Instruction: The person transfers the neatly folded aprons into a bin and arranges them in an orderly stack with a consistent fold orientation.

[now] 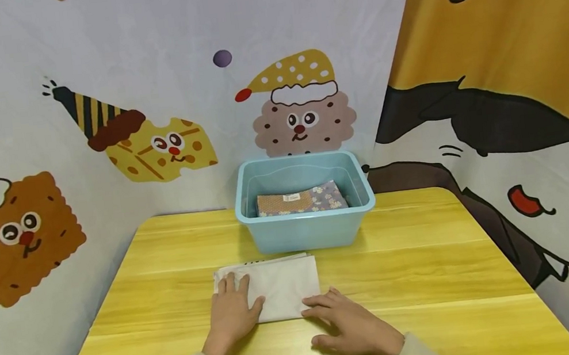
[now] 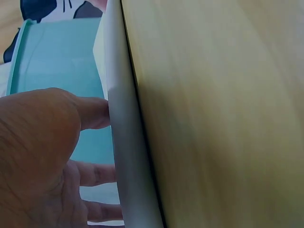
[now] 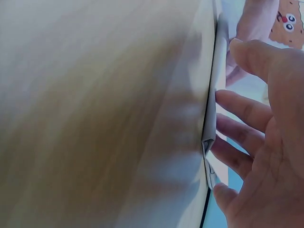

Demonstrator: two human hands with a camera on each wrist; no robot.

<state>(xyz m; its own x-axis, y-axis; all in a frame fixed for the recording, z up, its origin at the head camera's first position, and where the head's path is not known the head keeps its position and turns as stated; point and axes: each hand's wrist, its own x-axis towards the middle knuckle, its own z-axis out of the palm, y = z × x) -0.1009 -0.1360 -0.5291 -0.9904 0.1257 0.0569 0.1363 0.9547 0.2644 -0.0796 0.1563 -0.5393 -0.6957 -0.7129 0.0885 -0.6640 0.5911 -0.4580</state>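
A folded white cloth lies flat on the table, with dark marks showing along its far edge. My left hand rests on the cloth's left part with its fingers spread. At the near right corner, the fingertips of my right hand touch the cloth, the thumb held apart over the table. In the right wrist view, the folded layers of the cloth show at its edge beside the right fingers. The left wrist view shows the left thumb against the cloth.
Behind the cloth stands a light blue plastic bin. Inside it lies folded patterned fabric, brown and purple with flowers, with a small white label. The yellow wood-grain table ends at a printed cloth backdrop.
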